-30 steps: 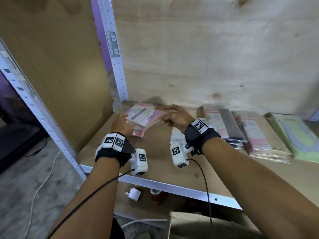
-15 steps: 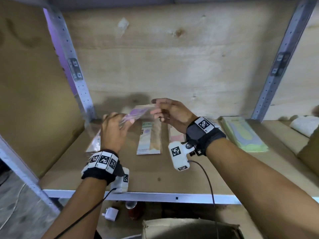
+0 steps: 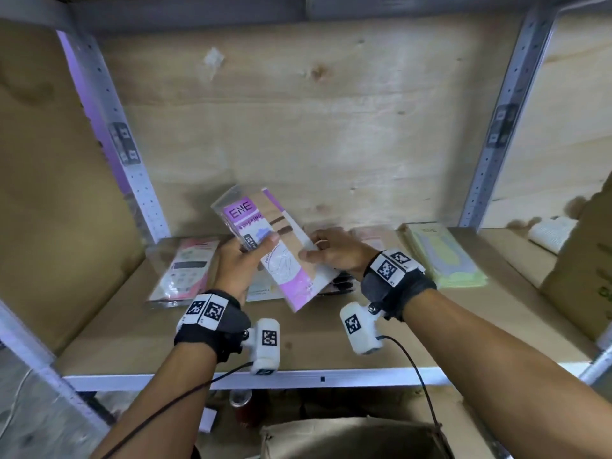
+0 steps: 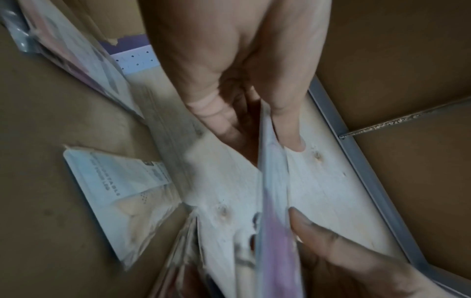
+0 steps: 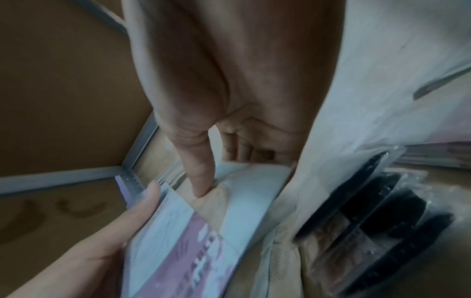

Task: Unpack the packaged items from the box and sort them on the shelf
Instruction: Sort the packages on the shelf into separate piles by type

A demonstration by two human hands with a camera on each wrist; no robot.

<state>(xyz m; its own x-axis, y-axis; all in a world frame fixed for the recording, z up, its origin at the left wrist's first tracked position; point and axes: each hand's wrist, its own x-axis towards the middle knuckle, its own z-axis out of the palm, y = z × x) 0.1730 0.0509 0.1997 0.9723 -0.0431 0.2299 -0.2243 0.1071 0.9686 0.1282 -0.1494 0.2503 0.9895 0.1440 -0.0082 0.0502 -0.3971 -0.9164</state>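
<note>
A flat purple-and-tan stocking packet (image 3: 271, 250) marked ENE stands tilted upright above the wooden shelf board (image 3: 132, 339), its printed face towards me. My left hand (image 3: 255, 256) grips its left edge, with the thumb on the front and the fingers behind. At the packet's right edge my right hand (image 3: 314, 255) pinches it the same way. The left wrist view shows the packet (image 4: 274, 181) edge-on between thumb and fingers. In the right wrist view my right thumb (image 5: 201, 181) presses on the packet (image 5: 193, 238). The open cardboard box (image 3: 351, 438) sits below the shelf.
A pink packet (image 3: 185, 273) lies on the board at left. A pale packet (image 3: 261, 289) and dark packets (image 3: 341, 283) lie under my hands, and green packets (image 3: 440, 256) are stacked at right. A brown carton (image 3: 583, 260) stands far right. Metal uprights (image 3: 132, 160) flank the bay.
The packet has risen from low over the shelf and turned from nearly flat to upright, facing me. My right hand has closed on its right edge. My view has swung right and up.
</note>
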